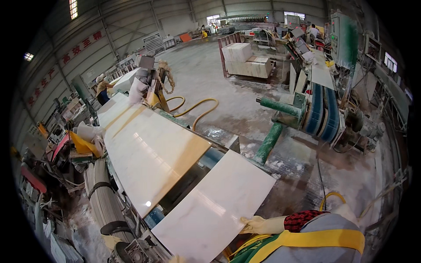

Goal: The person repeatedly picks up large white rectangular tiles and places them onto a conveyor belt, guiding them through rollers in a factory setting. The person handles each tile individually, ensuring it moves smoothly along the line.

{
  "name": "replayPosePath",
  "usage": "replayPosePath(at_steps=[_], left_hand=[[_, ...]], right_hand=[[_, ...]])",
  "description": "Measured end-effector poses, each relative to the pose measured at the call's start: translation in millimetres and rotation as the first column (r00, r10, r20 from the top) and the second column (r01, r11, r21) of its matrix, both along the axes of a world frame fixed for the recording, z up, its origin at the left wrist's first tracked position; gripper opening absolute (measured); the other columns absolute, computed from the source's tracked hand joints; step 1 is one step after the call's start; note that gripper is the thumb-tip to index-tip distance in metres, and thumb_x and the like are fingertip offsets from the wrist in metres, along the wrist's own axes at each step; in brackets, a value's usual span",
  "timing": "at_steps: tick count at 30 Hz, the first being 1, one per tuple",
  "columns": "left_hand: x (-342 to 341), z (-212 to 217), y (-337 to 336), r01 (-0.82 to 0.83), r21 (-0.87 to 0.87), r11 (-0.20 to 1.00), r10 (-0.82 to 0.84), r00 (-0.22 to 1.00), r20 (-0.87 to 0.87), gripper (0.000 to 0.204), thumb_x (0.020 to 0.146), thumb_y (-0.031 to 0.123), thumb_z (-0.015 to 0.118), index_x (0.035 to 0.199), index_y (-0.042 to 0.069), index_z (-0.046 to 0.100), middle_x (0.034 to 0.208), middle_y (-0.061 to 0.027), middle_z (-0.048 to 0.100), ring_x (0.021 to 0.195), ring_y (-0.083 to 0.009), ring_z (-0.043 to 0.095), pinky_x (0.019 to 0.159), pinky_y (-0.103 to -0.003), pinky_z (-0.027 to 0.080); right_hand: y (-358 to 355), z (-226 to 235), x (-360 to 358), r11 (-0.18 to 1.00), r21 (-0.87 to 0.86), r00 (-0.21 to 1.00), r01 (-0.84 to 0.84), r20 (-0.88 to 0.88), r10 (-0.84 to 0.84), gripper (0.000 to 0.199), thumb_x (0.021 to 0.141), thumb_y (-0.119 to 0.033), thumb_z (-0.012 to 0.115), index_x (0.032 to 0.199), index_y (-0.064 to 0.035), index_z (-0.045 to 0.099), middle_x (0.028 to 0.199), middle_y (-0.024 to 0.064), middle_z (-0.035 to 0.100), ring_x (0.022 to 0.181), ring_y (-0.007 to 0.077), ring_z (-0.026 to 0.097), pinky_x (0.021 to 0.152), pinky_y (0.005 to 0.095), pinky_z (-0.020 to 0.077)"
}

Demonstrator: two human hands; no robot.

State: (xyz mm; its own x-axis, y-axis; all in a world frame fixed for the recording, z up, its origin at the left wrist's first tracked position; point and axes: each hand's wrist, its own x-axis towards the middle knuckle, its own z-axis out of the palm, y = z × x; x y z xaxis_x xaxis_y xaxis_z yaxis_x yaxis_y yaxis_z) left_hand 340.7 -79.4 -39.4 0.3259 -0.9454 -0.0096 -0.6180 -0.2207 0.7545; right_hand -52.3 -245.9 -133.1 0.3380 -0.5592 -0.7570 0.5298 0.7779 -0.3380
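Note:
A white polished stone slab [215,206] lies in front of me at the near end of a conveyor, its right part reaching past the conveyor's side. My right hand [252,225], in a pale glove, grips the slab's near right edge; its fingertips lie at the top face. Of my left hand [177,259], only a pale gloved bit shows at the lower rim, by the slab's near left edge; its fingers are hidden. Farther along the conveyor lies a longer white slab [153,151] with tan bands. A gap with a blue belt [211,157] separates the two slabs.
A second conveyor with blue belts [322,111] and green rollers [280,106] stands at right. Stacked slabs [247,65] rest on a rack behind. A yellow hose [199,105] crosses the wet floor. A thick grey ribbed hose [105,199] runs along the left. Another person [103,90] works at far left.

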Motion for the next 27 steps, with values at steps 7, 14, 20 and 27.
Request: replayPosePath(at_steps=[7, 14, 20, 27], left_hand=[[1.8, 43.2, -228.6, 0.545, -0.109, 0.831, -0.350, 0.666, 0.659, 0.065, 0.092, 0.021, 0.084, 0.150, 0.003, 0.060, 0.141, -0.0288, 0.066, 0.133, -0.0479, 0.062, 0.118, -0.056, 0.046], [-0.4, 24.3, -267.1, 0.384, -0.040, 0.922, -0.386, 0.919, -0.081, 0.028, 0.109, 0.016, 0.065, 0.118, -0.010, 0.073, 0.100, -0.0075, 0.073, 0.092, -0.0182, 0.069, 0.093, -0.033, 0.058], [21.6, 11.0, -267.7, 0.203, 0.241, 0.949, -0.086, 0.904, -0.420, 0.030, 0.098, 0.019, 0.084, 0.108, -0.009, 0.080, 0.082, -0.0021, 0.075, 0.075, -0.0109, 0.065, 0.074, -0.027, 0.054], [-41.0, 144.1, -182.6, 0.167, 0.160, 0.973, -0.184, 0.978, 0.101, 0.043, 0.090, 0.027, 0.094, 0.109, -0.008, 0.078, 0.091, -0.0070, 0.077, 0.081, -0.0185, 0.069, 0.073, -0.032, 0.053]], right_hand=[[5.4, 4.6, -11.0, 0.980, -0.118, 0.982, -0.159, -0.121, 0.145, 0.065, 0.108, -0.038, 0.074, 0.142, 0.0143, 0.056, 0.134, 0.0320, 0.070, 0.123, 0.0446, 0.073, 0.108, 0.0553, 0.0642], [7.1, -29.2, -19.6, 0.968, -0.147, 0.975, -0.205, -0.113, 0.189, 0.068, 0.103, -0.046, 0.079, 0.135, 0.0127, 0.063, 0.128, 0.0296, 0.074, 0.116, 0.0445, 0.076, 0.105, 0.0530, 0.0657], [7.4, -61.7, -17.7, 0.978, -0.069, 0.968, -0.196, 0.147, 0.204, 0.062, 0.110, -0.036, 0.070, 0.147, 0.0112, 0.055, 0.158, 0.0298, 0.053, 0.147, 0.0440, 0.054, 0.128, 0.0554, 0.0445], [12.9, 20.8, -41.7, 0.931, -0.170, 0.932, -0.323, 0.112, 0.344, 0.048, 0.120, -0.021, 0.048, 0.161, 0.0049, 0.049, 0.169, 0.0226, 0.049, 0.155, 0.0364, 0.050, 0.135, 0.0515, 0.0359]])
